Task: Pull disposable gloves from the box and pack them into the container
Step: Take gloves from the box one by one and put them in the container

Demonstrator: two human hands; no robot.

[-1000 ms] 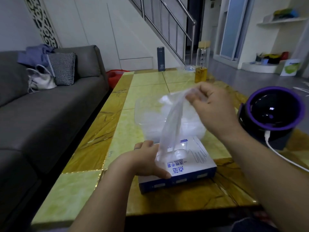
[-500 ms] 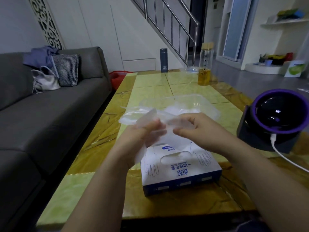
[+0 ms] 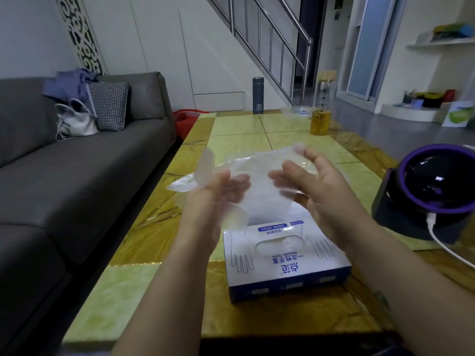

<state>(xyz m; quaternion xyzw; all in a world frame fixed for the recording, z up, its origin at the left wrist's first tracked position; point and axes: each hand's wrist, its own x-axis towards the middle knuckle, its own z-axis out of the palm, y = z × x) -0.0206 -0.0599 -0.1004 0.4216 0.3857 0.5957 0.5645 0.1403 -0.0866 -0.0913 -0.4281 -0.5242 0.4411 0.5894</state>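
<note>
Far left, a grey fabric sofa (image 3: pixel 77 181) is seen; a white handbag (image 3: pixel 75 120), a checked cushion (image 3: pixel 109 105) and a crumpled blue garment (image 3: pixel 68 83) are piled at its back corner. Next to it, the desk (image 3: pixel 123 301) is topped with glossy yellow-green stone-look tiles, with gold-brown veined bands between them. Over it the left hand (image 3: pixel 218 199) is raised, fingers (image 3: pixel 237 179) curled inward, and one side of the glove (image 3: pixel 257 191) is pinched; limp finger ends are left sticking out to the hand's left. This glove is thin, translucent, crinkled plastic film, stretched in the air between both hands, just above the box (image 3: pixel 285 260). That box is flat rectangular cardboard, with a white top carrying blue print and glove outlines, and blue sides. It is laid on the desk near the front edge, and more film is seen through the oval opening on top. A dark cylindrical flask (image 3: pixel 257 98) is stood upright at the desk's far end. At the right hand (image 3: pixel 323 201) the fingers are half spread and the glove's other side is held between thumb and fingertips; grip detail is blurred. The container cannot be made out behind the film. Further right, a tall glass jar (image 3: pixel 321 116) with a pale lid is part filled with amber liquid. At the desk's right edge a round black device (image 3: pixel 437 186) with a purple rim is set, a white cable (image 3: pixel 442 242) plugged in. White walls and a metal stair railing (image 3: pixel 270 39) are seen behind, with a wall shelf (image 3: pixel 442 41) far right.
</note>
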